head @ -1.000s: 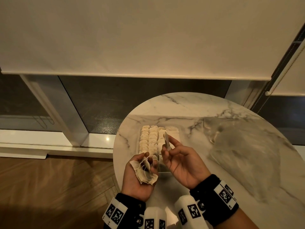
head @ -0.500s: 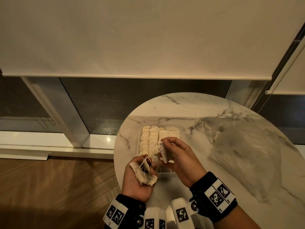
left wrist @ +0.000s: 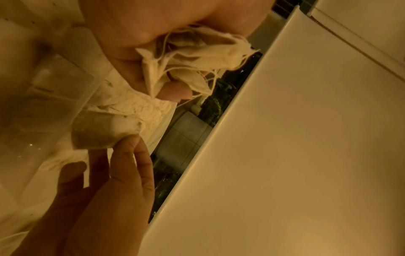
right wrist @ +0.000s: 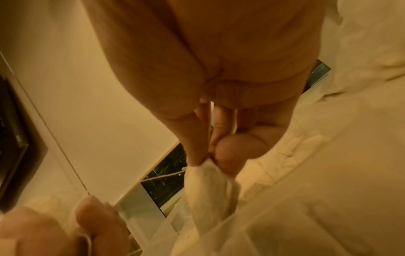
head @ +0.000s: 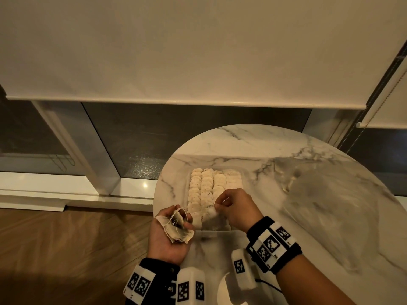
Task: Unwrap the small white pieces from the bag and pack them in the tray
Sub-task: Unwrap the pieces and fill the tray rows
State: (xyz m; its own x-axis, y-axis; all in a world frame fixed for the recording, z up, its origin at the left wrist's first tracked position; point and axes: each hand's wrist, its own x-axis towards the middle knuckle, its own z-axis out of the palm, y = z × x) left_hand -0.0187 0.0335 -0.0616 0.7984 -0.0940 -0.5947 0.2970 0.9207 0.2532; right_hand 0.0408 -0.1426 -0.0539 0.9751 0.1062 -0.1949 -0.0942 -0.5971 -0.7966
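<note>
The right hand (head: 239, 209) had its grip narrow: thumb and forefinger (right wrist: 192, 145) pinched the top edge of one small white paper sachet (right wrist: 210, 183), which hung down from the fingertips. In the head view this sachet (head: 210, 211) stood at the near end of the clear plastic tray (head: 217, 225), just beside the pieces already there. A thin string ran from it toward the left hand.

The left hand (head: 169, 236) lay palm up at the near left corner of the tray, its fingers curled around a crumpled bunch of beige wrappers with loose strings (head: 178, 227). The left wrist view showed the same bunch (left wrist: 192, 52) pressed between the fingers and the palm.

The tray rested on the round white marble worktop (head: 253, 148). It carried four rows of small white sachets (head: 207, 183), packed tightly side by side from the far end; the near part of the tray was partly hidden by the hands.

To the right on the worktop, well apart from the tray, lay a large clear crumpled plastic bag (head: 330, 201). Behind the worktop hung a cream roller blind (head: 198, 51) over a dark window.
</note>
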